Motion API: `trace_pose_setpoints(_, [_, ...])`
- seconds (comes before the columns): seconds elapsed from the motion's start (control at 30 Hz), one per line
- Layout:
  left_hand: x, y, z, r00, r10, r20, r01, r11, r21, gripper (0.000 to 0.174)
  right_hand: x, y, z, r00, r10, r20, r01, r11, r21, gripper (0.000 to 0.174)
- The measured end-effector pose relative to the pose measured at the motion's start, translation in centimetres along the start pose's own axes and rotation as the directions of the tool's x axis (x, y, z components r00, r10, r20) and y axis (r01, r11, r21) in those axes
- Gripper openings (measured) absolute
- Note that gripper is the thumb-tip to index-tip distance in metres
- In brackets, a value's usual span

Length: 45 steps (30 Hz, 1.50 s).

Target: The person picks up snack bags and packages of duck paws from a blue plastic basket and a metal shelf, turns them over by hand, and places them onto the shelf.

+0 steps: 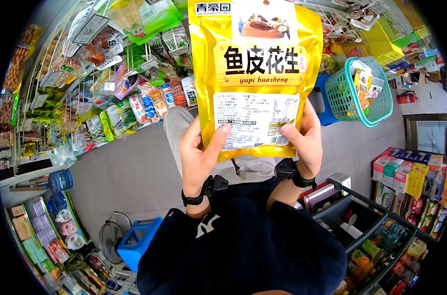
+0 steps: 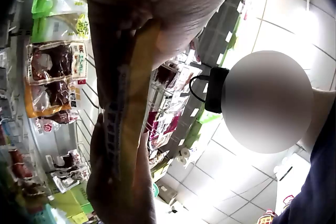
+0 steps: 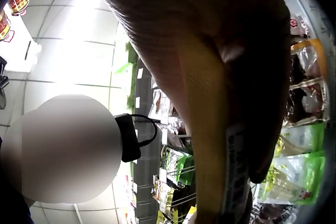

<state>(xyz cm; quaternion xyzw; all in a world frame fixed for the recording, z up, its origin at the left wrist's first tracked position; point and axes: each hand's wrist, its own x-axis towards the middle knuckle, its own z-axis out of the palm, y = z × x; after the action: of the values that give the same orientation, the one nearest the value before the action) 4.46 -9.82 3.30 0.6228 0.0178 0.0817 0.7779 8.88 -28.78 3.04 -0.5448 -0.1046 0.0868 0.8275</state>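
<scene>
A large yellow snack bag (image 1: 262,64) with black lettering and a white label panel is held up in front of the body in the head view. The left hand (image 1: 199,147) grips its lower left edge, thumb on the front. At the lower right edge the right hand (image 1: 304,140) pinches it the same way, fingers behind. From the left wrist the bag (image 2: 137,98) appears edge-on in the left hand (image 2: 152,8); the right wrist view shows the bag (image 3: 202,103) edge-on beside the right hand (image 3: 210,29).
Racks of packaged snacks (image 1: 149,101) line the left. A green basket (image 1: 344,93) holding bags sits on a blue stool (image 1: 324,101) at the right. A blue stool (image 1: 142,241) and a fan (image 1: 112,235) stand lower left; shelves with goods (image 1: 381,246) stand lower right.
</scene>
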Motion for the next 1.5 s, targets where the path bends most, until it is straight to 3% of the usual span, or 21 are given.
trace_pose_setpoints(0.2, [-0.2,0.0,-0.6,1.0,0.017,0.009,-0.017,1.0,0.005,0.028,0.0,-0.4,1.1,0.999,0.021,-0.046,-0.022,1.0,-0.016,0.054])
trace_pose_setpoints(0.5, [-0.6,0.6,-0.2,0.988,-0.02,0.15,0.029,0.998,-0.06,0.06,-0.2,-0.2,1.4,0.993,-0.021,-0.119,0.026,0.999,0.036,0.049])
trace_pose_setpoints(0.8, [-0.9,0.8,-0.1,0.989,0.025,0.146,-0.014,0.997,-0.076,0.057,-0.3,0.3,1.1,0.994,-0.055,-0.098,0.06,0.997,0.046,0.051])
trace_pose_setpoints(1.0, [-1.1,0.8,-0.1,0.992,0.064,0.107,-0.055,0.995,-0.083,0.055,-0.8,0.5,0.4,0.999,0.016,-0.031,-0.012,0.994,0.112,0.061])
trace_pose_setpoints(1.07, [-1.2,0.8,-0.2,0.992,0.07,0.105,-0.062,0.995,-0.077,0.055,-0.9,0.4,-0.1,0.996,0.073,0.06,-0.074,0.997,0.026,0.066])
trace_pose_setpoints(1.2, [-1.2,1.0,-0.2,0.994,0.06,0.091,-0.05,0.994,-0.1,0.054,-1.0,0.3,-0.5,0.986,0.149,0.07,-0.143,0.986,-0.087,0.071])
trace_pose_setpoints(1.5, [-1.2,0.2,-0.7,0.984,0.054,0.17,-0.043,0.997,-0.071,0.063,-1.1,0.0,0.0,0.995,0.09,0.043,-0.088,0.995,-0.044,0.07])
